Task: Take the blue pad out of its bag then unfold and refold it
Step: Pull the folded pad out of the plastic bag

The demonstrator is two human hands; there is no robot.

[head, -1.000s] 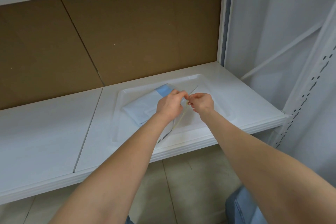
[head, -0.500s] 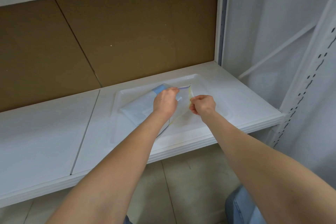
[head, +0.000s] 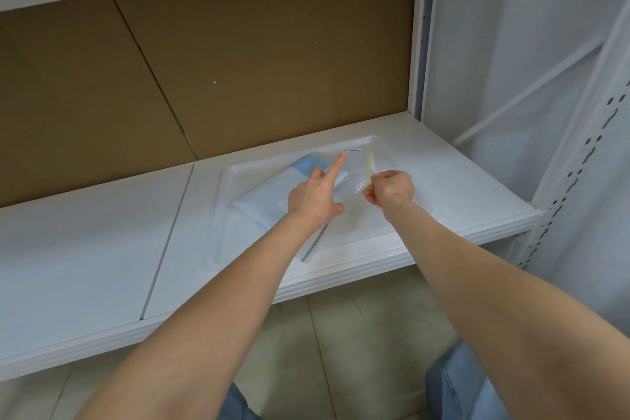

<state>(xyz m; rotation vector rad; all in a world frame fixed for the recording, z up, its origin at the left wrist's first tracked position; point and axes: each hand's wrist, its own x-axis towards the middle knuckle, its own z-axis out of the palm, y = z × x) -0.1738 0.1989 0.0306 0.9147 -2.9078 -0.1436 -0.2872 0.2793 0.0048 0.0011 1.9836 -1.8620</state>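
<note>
A clear zip bag (head: 356, 174) lies in a shallow white tray (head: 402, 150) on the shelf, its mouth gaping toward the right. Inside it sits the folded pad (head: 262, 196), pale blue-white with a brighter blue corner at its far end. My right hand (head: 392, 189) pinches the near lip of the bag by its yellow zip strip. My left hand (head: 317, 193) has its fingers straight and slid into the bag's mouth, the index finger pointing up toward the far lip with the blue zip line. The pad's right part is hidden under my left hand.
The white shelf (head: 85, 266) runs left of the tray, with a seam between its two boards. A brown cardboard back wall (head: 238, 61) stands behind. A white upright post (head: 417, 27) and a perforated rack post (head: 579, 164) stand at the right. Tiled floor lies below.
The bag's mouth has been pulled open. My left hand let go of the far lip and pushed its straightened fingers into the opening, while my right hand kept its pinch and drew slightly right.
</note>
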